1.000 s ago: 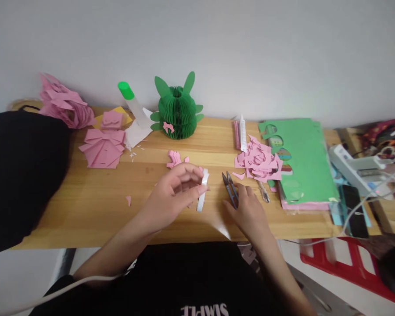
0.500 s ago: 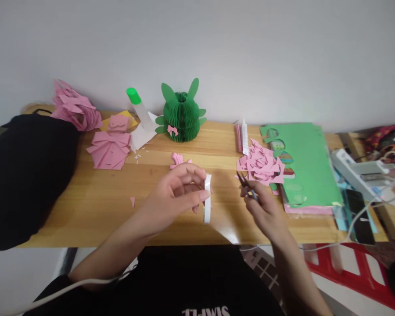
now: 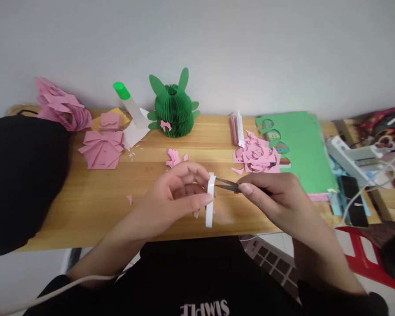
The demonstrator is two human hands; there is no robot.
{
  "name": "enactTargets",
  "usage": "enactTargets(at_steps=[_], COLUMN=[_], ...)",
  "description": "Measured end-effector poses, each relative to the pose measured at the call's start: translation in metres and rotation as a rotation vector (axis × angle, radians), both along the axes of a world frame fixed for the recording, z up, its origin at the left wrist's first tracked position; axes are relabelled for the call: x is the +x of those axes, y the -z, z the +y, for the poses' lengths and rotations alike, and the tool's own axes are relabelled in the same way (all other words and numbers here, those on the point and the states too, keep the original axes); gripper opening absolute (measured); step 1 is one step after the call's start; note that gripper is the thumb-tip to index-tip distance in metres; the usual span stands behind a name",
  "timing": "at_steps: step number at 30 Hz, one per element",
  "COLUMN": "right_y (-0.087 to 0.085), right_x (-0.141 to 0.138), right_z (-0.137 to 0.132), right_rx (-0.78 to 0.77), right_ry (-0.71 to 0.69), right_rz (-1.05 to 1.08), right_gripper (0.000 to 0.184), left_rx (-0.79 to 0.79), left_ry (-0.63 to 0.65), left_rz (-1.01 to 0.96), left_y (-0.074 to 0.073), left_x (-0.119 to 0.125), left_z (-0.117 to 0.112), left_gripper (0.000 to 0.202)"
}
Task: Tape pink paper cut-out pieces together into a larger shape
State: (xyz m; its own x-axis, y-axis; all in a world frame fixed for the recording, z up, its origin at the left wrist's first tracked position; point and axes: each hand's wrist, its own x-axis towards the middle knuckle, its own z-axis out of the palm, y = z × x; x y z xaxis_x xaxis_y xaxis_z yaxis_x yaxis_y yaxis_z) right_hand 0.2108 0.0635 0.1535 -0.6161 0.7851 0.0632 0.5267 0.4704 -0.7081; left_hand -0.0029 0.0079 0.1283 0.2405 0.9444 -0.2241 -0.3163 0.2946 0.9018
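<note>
My left hand [image 3: 179, 193] is closed around a narrow white roll of tape [image 3: 210, 206], held edge-on above the table between thumb and fingers. A small flap stands at the roll's top. My right hand [image 3: 276, 197] pinches a dark pair of tweezers [image 3: 228, 185], pointing left. Their two tips are spread apart and reach the right side of the roll near its top; whether they touch it I cannot tell. Just beyond my left hand lie small pink paper cut-outs [image 3: 173, 157]. A green honeycomb paper figure [image 3: 174, 112] with leaf-shaped ears stands behind, a pink bow on its side.
Pink paper scraps [image 3: 258, 153] are heaped right of centre, beside a white tube [image 3: 240, 129]. Green card sheets [image 3: 303, 149], a power strip [image 3: 352, 160] and a phone [image 3: 353, 199] lie farther right. At left are a glue bottle [image 3: 131, 107], folded pink paper [image 3: 103, 149] and black cloth [image 3: 26, 175].
My right hand has moved left, bringing the tweezers from beside the pink scraps to the tape roll. My left hand still holds the roll. The camera view has shifted slightly.
</note>
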Motion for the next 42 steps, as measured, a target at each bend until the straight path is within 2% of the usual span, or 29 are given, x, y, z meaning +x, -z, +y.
enactTargets(at_steps=[6, 19, 42], right_y=[-0.0060, -0.0082, -0.0048], right_x=[-0.0011, -0.0041, -0.0029], right_z=[0.0021, 0.0043, 0.0048], right_rx=[0.015, 0.018, -0.011], right_ry=[-0.051, -0.060, -0.043], right_rz=[-0.032, -0.044, -0.058], right_gripper=[0.045, 0.053, 0.050], left_rx=[0.020, 0.021, 0.024], left_ry=[0.027, 0.033, 0.059], left_rz=[-0.061, -0.042, -0.028], left_y=[-0.0012, -0.0012, -0.0005], left_x=[0.0010, 0.0009, 0.0002], left_z=[0.0012, -0.0008, -0.0004], left_gripper=[0.019, 0.018, 0.016])
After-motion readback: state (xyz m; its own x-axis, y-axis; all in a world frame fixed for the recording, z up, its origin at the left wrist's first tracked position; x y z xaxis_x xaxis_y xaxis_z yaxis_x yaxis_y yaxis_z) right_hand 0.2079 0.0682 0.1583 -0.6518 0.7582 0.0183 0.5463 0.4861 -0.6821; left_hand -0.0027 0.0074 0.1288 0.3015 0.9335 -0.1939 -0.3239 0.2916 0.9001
